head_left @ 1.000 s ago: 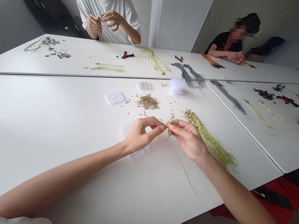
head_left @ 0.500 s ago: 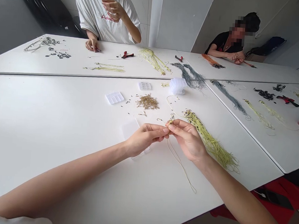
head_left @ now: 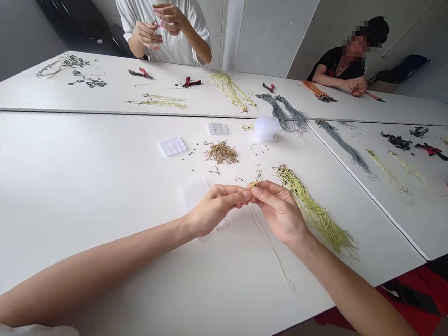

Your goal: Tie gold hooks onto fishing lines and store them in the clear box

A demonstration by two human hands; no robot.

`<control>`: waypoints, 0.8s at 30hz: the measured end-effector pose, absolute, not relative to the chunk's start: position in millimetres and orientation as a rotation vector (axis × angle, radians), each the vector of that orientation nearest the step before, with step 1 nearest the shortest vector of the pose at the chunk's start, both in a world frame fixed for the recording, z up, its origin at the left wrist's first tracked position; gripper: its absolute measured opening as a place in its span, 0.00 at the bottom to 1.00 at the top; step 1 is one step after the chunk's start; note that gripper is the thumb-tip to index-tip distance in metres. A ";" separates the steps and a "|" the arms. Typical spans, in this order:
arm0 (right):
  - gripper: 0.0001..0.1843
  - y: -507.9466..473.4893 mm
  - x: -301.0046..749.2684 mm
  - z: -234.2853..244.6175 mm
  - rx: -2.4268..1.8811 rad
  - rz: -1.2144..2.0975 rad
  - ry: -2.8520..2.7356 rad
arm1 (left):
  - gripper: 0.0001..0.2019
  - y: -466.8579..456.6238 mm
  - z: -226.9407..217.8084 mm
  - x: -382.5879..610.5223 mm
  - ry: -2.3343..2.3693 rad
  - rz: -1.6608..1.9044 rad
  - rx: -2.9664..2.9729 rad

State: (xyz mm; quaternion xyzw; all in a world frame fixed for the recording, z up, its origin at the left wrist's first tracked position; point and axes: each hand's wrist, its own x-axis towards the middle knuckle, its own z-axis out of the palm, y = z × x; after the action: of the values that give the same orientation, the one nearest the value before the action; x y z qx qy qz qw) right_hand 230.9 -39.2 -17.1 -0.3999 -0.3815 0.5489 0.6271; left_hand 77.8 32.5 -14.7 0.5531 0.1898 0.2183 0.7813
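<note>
At the upper left of the frame we see a black chair (head_left: pixel 65 18) by the wall. Next to it, a co-worker in a white T-shirt (head_left: pixel 171 46) holds both hands up in front of the shirt, and the little red print on it is too hard to read. On the far white table (head_left: pixel 78 104) lie shiny dark rings (head_left: pixel 76 63) and two pairs of pliers with red handles (head_left: pixel 140 73).

On our near white table (head_left: pixel 70 218), a smooth, see-through plastic lid (head_left: pixel 195 195) lies under our left hand (head_left: pixel 215 208). Above it sit a small clear tray with little slots (head_left: pixel 171 146) and a thin pile of gold wire hooks (head_left: pixel 221 153), with tiny black beads (head_left: pixel 194 158) beside it. A bumpy clear box (head_left: pixel 267 128) stands near the top edge of the table.

Our left hand has its fingers close together, and they point right. Its fingertips are just beside our right hand (head_left: pixel 280 213), but we cannot tell if they hold anything. Our right thumb and first finger press together and pinch a small gold hook (head_left: pixel 254 184) with thin cord on it, right in the middle of the frame. A long loop of pale cord (head_left: pixel 268 245) hangs down onto the table. To the right lies a soft bunch of yellow-green cords (head_left: pixel 316 213) with black tips.
</note>
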 end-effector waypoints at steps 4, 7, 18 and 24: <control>0.04 -39.3 231.2 -20.3 -0.961 1.215 -0.850 | 0.13 33.5 -16.6 76.4 0.408 0.540 1.264; 0.04 -39.6 230.6 -21.0 -0.962 1.215 -0.849 | 0.12 33.0 -16.6 75.3 0.394 0.576 1.303; 0.03 -39.1 227.2 -27.5 -0.988 1.162 -0.818 | 0.12 26.1 -20.4 73.1 0.555 0.588 1.442; 0.03 -38.7 225.9 -23.0 -0.955 1.197 -0.858 | 0.14 24.3 -19.7 73.6 0.490 0.569 1.406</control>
State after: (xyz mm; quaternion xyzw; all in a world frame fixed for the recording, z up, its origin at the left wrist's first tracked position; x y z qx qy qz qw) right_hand 225.9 -38.7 -23.0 -0.4185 -0.3758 0.5244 0.6392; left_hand 73.6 24.3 -19.7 0.6309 0.2201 0.2552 0.6988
